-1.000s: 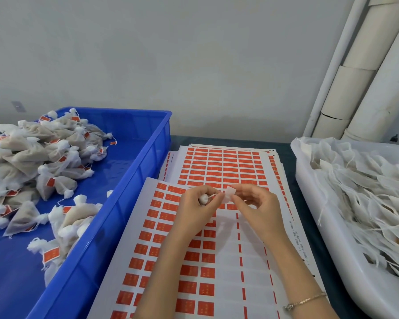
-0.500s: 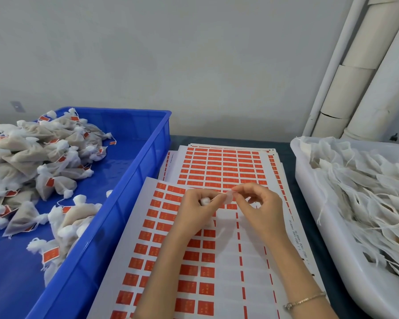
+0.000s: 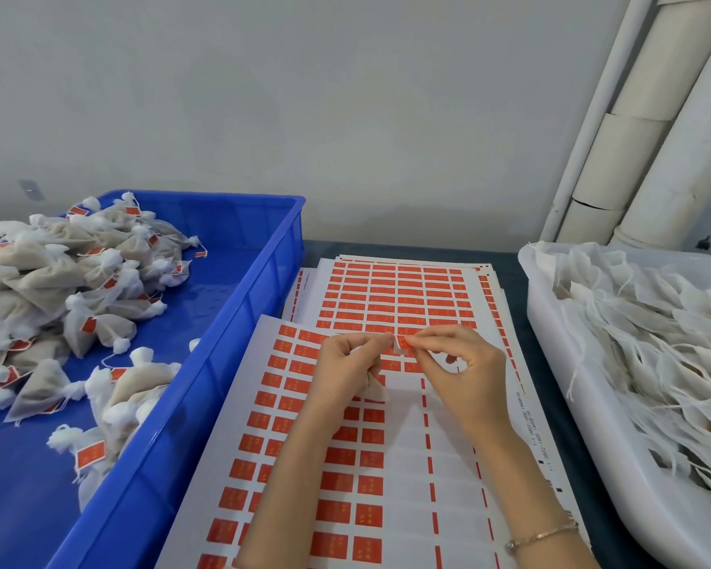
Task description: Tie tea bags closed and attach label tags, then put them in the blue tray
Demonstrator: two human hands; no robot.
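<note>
My left hand [image 3: 347, 365] grips a small white tea bag [image 3: 373, 388], whose body pokes out below the fingers. My right hand [image 3: 458, 365] pinches a red label tag [image 3: 402, 343] at its fingertips, right against the left hand's thumb and forefinger. Both hands hover over a sheet of red label stickers [image 3: 304, 457], partly peeled on its right side. The blue tray [image 3: 239, 322] on the left holds a pile of tied, tagged tea bags [image 3: 58, 289].
A white tub [image 3: 559, 388] on the right is full of untied tea bags with loose strings. More sticker sheets [image 3: 399, 293] lie stacked behind the hands. Pale pipes [image 3: 649, 129] run up the wall at the back right.
The tag between my fingertips has turned from its pale side to showing red. Both hands stayed together over the sheet, barely shifting.
</note>
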